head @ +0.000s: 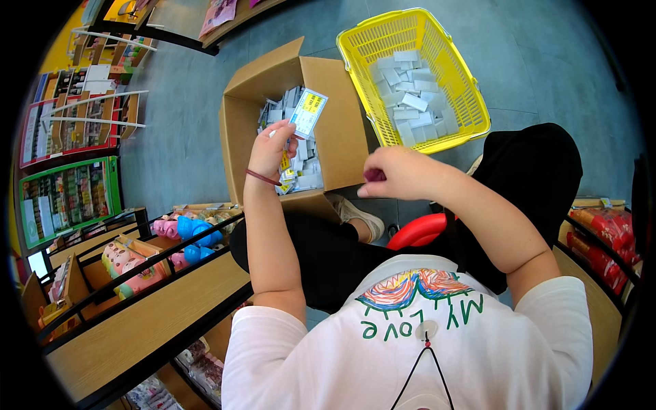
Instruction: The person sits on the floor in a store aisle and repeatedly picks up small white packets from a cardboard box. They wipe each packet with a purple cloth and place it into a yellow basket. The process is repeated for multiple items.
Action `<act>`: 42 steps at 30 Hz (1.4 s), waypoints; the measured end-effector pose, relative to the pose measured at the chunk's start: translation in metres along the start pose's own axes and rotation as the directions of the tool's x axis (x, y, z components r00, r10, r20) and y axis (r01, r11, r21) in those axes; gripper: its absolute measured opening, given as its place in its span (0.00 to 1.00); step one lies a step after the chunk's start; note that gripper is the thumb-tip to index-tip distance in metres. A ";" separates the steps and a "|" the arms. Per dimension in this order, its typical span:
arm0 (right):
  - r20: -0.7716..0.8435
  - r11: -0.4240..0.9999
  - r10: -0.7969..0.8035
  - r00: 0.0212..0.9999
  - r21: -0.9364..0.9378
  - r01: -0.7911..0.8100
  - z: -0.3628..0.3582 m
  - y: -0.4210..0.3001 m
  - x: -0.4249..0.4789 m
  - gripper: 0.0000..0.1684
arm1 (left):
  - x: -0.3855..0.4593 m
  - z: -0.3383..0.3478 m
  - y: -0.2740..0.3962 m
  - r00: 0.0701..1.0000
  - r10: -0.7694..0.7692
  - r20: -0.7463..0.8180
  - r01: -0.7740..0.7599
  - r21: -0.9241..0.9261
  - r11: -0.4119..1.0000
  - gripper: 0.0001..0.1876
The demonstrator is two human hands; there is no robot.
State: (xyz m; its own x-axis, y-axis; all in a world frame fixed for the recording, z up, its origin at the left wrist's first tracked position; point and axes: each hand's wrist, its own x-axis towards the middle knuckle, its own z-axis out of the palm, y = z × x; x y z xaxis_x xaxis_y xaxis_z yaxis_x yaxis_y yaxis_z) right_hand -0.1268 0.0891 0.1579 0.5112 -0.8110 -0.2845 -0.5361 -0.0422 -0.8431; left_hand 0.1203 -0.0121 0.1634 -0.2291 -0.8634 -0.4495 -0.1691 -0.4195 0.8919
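Observation:
My left hand [275,147] holds a printed price tag [309,111], pinched by its lower end between thumb and fingers. Beneath that hand, an opened cardboard box [333,133] contains many pale tags [309,177], some with yellow print. My right hand [392,173] hangs just right of the box with its fingers curled; the palm is turned away, and no object shows in it. Beyond my right hand stands a yellow plastic shopping basket [469,102] with a loose heap of whitish tag holders [414,101] at its bottom.
A red rounded seat [417,230] shows between my legs, near my shoe [365,220]. On the left runs a wooden shelf [154,307] with black rails and pink and blue toys [197,231]. Red packages [605,241] sit on shelving at the right. Grey floor [543,61] surrounds the basket.

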 end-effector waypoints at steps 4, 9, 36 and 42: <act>-0.540 0.908 0.080 0.838 0.387 0.162 -0.023 0.012 0.016 0.19 | -0.016 0.027 -0.008 0.996 0.069 0.052 -0.063 -0.121 0.991 0.11; -0.688 0.765 0.084 0.721 0.508 0.396 -0.027 0.003 0.017 0.20 | -0.020 0.047 -0.017 0.995 0.070 0.064 -0.060 -0.150 0.987 0.11; -0.643 0.886 -0.450 0.620 -0.235 0.400 0.010 -0.006 0.021 0.18 | -0.023 0.067 -0.027 0.979 0.068 0.192 0.011 -0.386 0.922 0.12; -0.719 0.912 -0.381 0.582 -0.188 0.365 0.000 0.000 0.025 0.15 | -0.026 0.066 -0.028 0.980 0.096 0.172 -0.051 -0.247 0.968 0.14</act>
State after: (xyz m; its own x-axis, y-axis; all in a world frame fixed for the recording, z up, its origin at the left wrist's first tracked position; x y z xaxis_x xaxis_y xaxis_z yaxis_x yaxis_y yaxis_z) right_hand -0.1138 0.0691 0.1507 0.0190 -0.8751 0.4835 -0.4289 -0.4440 -0.7867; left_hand 0.0674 0.0407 0.1466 -0.4055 -0.8385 -0.3639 0.0846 -0.4309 0.8984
